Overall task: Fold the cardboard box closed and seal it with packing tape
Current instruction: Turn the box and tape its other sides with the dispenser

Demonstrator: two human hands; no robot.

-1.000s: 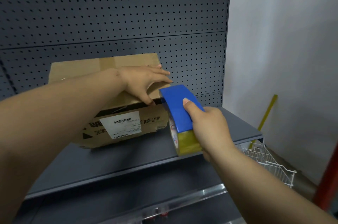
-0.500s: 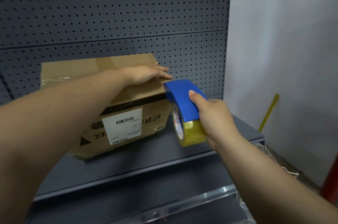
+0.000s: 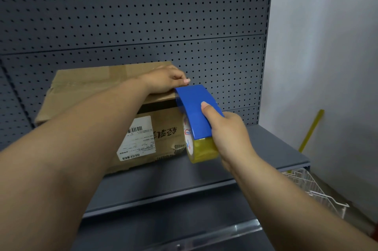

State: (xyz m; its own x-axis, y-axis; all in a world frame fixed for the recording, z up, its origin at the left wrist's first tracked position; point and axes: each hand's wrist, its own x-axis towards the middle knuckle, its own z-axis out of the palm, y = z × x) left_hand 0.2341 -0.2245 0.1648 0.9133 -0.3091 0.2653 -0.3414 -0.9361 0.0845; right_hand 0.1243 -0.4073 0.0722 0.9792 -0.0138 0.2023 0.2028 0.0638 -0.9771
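Blue tape dispenser with yellowish roll: gripped by right hand, its front edge at the cardboard box's top right corner. Left hand: fingers curled, resting on the box top. Box sits on grey shelf against pegboard.

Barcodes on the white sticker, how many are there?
2, both on the box's white label: one barcode at its top, one along its bottom. The forearm may hide others.

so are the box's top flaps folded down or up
Folded down: the cardboard box top lies flat under the left hand.
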